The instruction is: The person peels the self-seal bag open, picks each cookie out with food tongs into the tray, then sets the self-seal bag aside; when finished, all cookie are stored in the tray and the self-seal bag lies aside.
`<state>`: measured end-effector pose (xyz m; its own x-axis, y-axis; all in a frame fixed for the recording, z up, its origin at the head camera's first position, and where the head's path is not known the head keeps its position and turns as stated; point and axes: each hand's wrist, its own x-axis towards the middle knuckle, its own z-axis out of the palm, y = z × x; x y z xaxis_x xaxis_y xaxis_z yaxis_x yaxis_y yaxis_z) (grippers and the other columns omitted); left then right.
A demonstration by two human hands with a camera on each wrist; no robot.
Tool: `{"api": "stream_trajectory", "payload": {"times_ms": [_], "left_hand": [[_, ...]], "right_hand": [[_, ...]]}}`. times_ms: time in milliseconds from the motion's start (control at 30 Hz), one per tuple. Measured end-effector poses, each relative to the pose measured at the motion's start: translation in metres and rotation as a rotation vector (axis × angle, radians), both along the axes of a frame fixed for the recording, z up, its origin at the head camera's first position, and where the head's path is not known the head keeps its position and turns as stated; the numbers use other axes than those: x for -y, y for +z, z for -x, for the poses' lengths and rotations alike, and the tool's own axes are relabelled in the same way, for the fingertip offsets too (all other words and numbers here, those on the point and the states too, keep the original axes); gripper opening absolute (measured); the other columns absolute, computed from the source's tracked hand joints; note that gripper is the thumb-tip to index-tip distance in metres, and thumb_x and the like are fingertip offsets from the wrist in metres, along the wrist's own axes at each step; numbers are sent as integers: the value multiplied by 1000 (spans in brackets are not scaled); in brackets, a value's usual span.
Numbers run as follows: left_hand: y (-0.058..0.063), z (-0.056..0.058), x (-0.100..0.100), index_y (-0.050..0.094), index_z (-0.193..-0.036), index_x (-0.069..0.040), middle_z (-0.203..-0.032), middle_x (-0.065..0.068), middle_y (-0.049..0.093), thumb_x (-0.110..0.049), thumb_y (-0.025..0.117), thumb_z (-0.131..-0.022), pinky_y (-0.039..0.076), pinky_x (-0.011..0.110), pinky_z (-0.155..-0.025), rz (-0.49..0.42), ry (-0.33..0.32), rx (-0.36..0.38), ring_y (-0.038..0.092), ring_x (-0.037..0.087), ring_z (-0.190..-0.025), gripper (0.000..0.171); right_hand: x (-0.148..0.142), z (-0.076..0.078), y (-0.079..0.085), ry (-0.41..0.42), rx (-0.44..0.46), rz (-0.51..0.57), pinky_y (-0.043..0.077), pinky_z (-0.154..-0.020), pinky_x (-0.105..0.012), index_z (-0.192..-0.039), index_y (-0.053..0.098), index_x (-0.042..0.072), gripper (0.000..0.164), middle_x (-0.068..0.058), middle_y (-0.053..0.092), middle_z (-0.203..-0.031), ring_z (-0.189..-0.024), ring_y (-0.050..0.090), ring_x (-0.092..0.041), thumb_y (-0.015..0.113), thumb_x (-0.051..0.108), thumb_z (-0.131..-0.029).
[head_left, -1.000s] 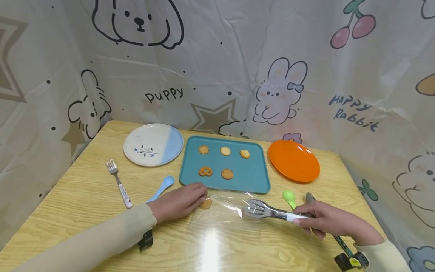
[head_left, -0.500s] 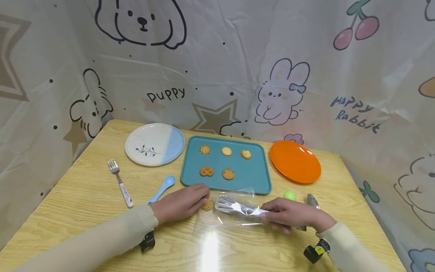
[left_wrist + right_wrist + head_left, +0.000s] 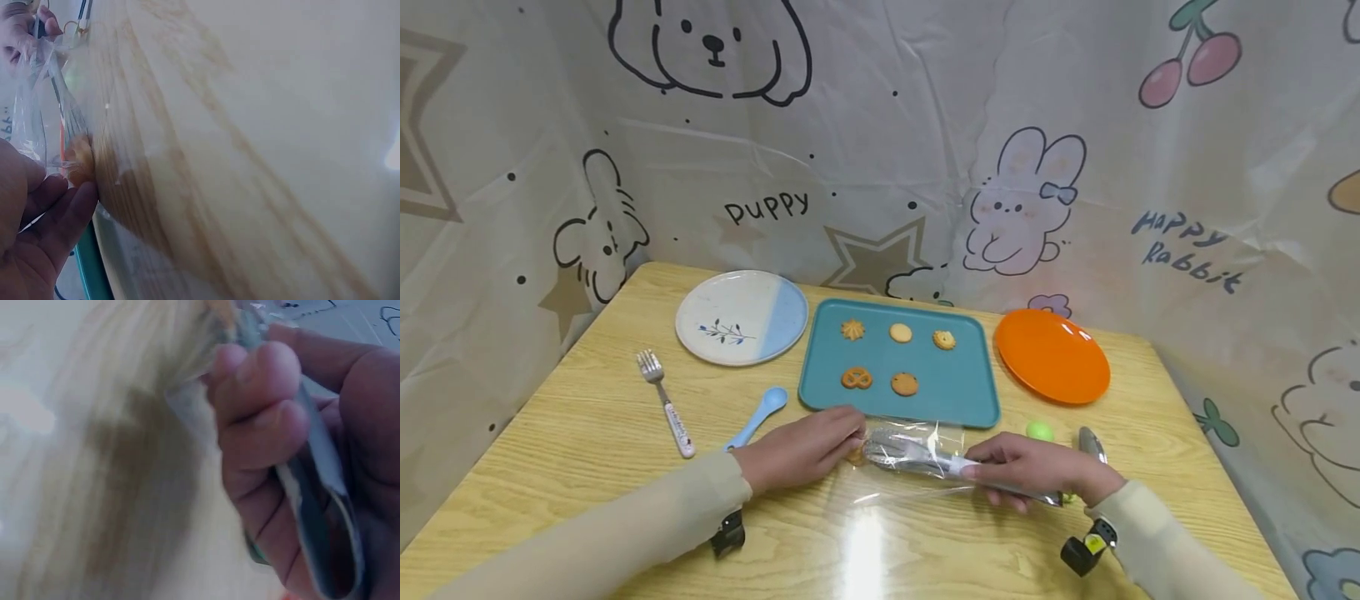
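Note:
My left hand (image 3: 805, 446) pinches the closed-looking end of a clear plastic bag (image 3: 946, 435) low over the table. A round golden cookie (image 3: 80, 159) is at that end, right by my left fingertips, and is partly covered in the head view. With its fingers curled round the handle, my right hand (image 3: 1037, 467) grips metal tongs (image 3: 917, 460). The tongs reach into the bag from the right, their slotted heads right at the cookie. In the right wrist view the bent end of the tongs (image 3: 331, 550) shows beneath the palm.
Behind the hands lies a teal tray (image 3: 955, 400) with several cookies. A white-and-blue plate (image 3: 737, 308) and an orange plate (image 3: 1052, 358) flank it. A fork (image 3: 666, 404) and blue spoon (image 3: 763, 412) lie left; a green spoon (image 3: 1040, 431) and metal utensil (image 3: 1092, 444) lie right.
My right hand has moved left, pushing the tongs deeper into the bag until their heads meet the cookie. The left hand has stayed nearly still.

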<state>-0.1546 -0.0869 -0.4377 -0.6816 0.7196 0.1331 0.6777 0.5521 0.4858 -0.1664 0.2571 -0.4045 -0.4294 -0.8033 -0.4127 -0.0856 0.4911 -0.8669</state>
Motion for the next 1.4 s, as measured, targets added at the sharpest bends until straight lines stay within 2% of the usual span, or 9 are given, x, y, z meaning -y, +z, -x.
{"api": "stream_trajectory", "payload": {"times_ms": [167, 267, 400, 667, 867, 1000, 1133, 1267, 1400], "left_hand": [[0, 0, -2, 47, -93, -19, -86, -9, 44, -24, 43, -104, 42, 17, -70, 24, 2, 18, 45, 5, -79, 13], [-1, 1, -2, 47, -94, -19, -86, -9, 43, -24, 42, -105, 41, 18, -70, 28, 4, 19, 45, 6, -80, 13], [-3, 2, 0, 48, -95, -19, -87, -9, 44, -24, 42, -105, 41, 18, -70, 29, 5, 6, 45, 6, -80, 12], [-4, 2, 0, 49, -96, -19, -88, -9, 44, -24, 43, -104, 41, 17, -71, 25, -1, -13, 45, 5, -81, 11], [-1, 1, 0, 49, -96, -19, -88, -9, 43, -23, 44, -104, 40, 18, -71, 35, 0, -29, 44, 6, -81, 10], [-1, 2, 0, 48, -95, -19, -87, -9, 42, -22, 43, -104, 39, 18, -70, 46, -3, -49, 43, 6, -80, 11], [-2, 2, 1, 48, -95, -18, -85, -9, 42, -22, 43, -104, 39, 18, -69, 54, 1, -60, 43, 6, -79, 11], [-5, 3, 2, 48, -95, -19, -85, -9, 42, -22, 44, -104, 40, 17, -69, 57, 5, -57, 43, 6, -78, 10], [-5, 3, 1, 48, -95, -19, -85, -9, 43, -23, 43, -104, 39, 18, -68, 55, -1, -60, 43, 6, -78, 11]], "right_hand": [[3, -2, -7, 6, -10, 49, 39, -35, -34, -93, 57, -2, 29, -36, 55, -72, -45, 41, -49, 46, 23, -104], [1, -3, -6, 7, -23, 48, 37, -35, -43, -95, 60, -1, 28, -35, 56, -71, -40, 43, -36, 47, 22, -103], [-8, -5, -5, 18, -38, 33, 39, -35, -36, -94, 61, 3, 26, -31, 58, -70, -37, 47, -20, 47, 23, -103], [-52, -26, 6, -40, 33, 50, 44, -35, -31, -101, 58, -6, 27, -34, 54, -72, -42, 40, -39, 44, 18, -104], [-101, -47, 22, -90, 143, 127, 44, -38, -23, -106, 54, -11, 26, -35, 46, -72, -42, 35, -38, 35, 5, -105], [-135, -53, 36, -133, 212, 145, 45, -43, -31, -113, 53, -12, 30, -35, 42, -76, -44, 32, -39, 27, 1, -105], [-156, -42, 46, -167, 181, 144, 37, -41, -42, -116, 53, -9, 32, -29, 44, -78, -45, 32, -37, 24, 1, -106], [-153, -19, 49, -210, 69, 86, 26, -37, -47, -117, 53, -7, 30, -28, 45, -78, -47, 32, -38, 28, 6, -107], [-133, 6, 44, -223, -49, -47, 40, -40, -35, -112, 54, -6, 30, -31, 48, -77, -47, 38, -34, 35, 16, -107]]}}
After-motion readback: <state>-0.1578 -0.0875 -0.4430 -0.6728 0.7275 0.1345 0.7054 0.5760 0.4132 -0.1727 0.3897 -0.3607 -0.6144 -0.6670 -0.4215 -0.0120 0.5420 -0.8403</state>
